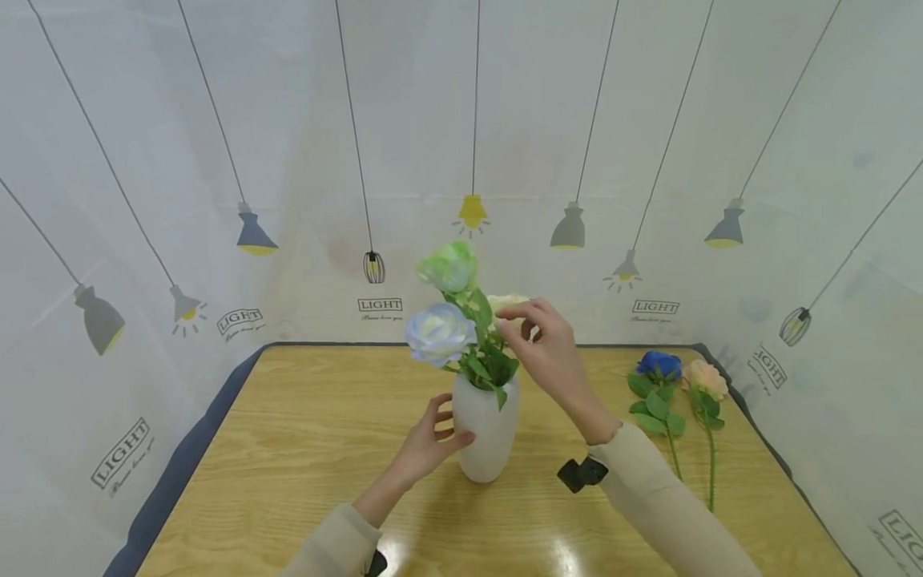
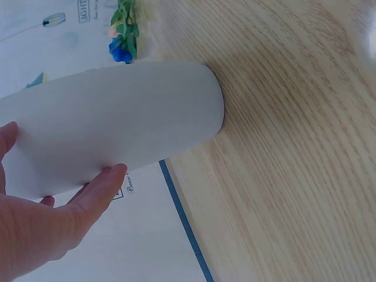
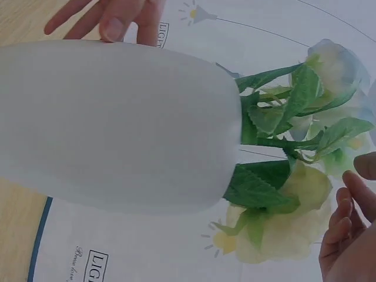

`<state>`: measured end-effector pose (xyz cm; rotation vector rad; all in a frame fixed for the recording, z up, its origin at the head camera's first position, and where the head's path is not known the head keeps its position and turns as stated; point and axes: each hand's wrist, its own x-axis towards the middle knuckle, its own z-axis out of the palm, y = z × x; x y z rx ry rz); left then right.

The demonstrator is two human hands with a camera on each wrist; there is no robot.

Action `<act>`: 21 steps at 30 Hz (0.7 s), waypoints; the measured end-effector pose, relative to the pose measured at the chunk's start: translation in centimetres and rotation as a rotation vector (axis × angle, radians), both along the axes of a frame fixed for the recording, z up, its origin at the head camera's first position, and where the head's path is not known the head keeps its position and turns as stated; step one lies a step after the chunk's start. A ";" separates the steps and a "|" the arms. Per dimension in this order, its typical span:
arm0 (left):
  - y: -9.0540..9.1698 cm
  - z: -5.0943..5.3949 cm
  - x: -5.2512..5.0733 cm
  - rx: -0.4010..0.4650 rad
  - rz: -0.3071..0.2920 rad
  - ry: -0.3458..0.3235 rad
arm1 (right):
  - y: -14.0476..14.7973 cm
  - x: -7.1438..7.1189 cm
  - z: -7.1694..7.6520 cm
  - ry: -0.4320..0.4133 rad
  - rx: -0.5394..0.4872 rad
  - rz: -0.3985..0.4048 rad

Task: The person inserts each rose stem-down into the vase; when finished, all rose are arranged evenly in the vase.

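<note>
A white vase point(image 1: 485, 433) stands upright on the table, holding a light blue rose point(image 1: 438, 332), a green rose point(image 1: 451, 267) and a cream rose point(image 3: 276, 232) with green leaves. My left hand point(image 1: 425, 445) grips the vase's left side, thumb toward me and fingers around the back; the left wrist view shows the fingertips against its wall. Beside the cream rose, my right hand point(image 1: 544, 344) is raised with bent fingers. A gap shows between its thumb and forefinger in the right wrist view, and no stem or petal is visible between them.
On the right of the wooden table point(image 1: 303, 449) lie a dark blue rose point(image 1: 659, 365) and a peach rose point(image 1: 705, 378), stems toward me. A pale backdrop point(image 1: 303, 160) printed with hanging lamps encloses the back and sides.
</note>
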<state>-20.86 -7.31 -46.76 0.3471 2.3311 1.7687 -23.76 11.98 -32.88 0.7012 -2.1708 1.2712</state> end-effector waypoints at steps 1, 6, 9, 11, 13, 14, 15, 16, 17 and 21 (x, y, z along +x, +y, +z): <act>0.0 0.0 0.0 -0.001 0.000 -0.001 | -0.3 -0.3 0.1 -0.006 0.027 -0.004; 0.0 0.0 0.0 -0.004 0.003 -0.001 | -1.9 -1.5 0.9 0.030 0.160 -0.041; 0.0 -0.1 -0.1 -0.003 0.004 0.000 | -2.5 -2.0 1.2 0.021 0.203 -0.069; 0.0 -0.1 -0.1 0.000 0.003 0.001 | -2.8 -2.2 1.3 -0.002 0.214 -0.079; 0.0 -0.1 -0.2 0.005 0.001 0.004 | -2.9 -2.3 1.3 -0.031 0.216 -0.077; 0.0 -0.1 -0.2 0.007 0.000 0.006 | -3.0 -2.4 1.4 -0.041 0.215 -0.074; 0.0 -0.2 -0.2 0.008 0.000 0.006 | -3.0 -2.4 1.4 -0.050 0.212 -0.071; 0.0 -0.1 -0.2 0.010 -0.001 0.007 | -3.0 -2.4 1.4 -0.054 0.210 -0.069; 0.0 -0.1 -0.2 0.011 -0.002 0.007 | -3.0 -2.3 1.3 -0.058 0.211 -0.067; 0.0 -0.1 -0.2 0.009 0.000 0.002 | -2.7 -2.1 0.9 -0.029 0.222 -0.069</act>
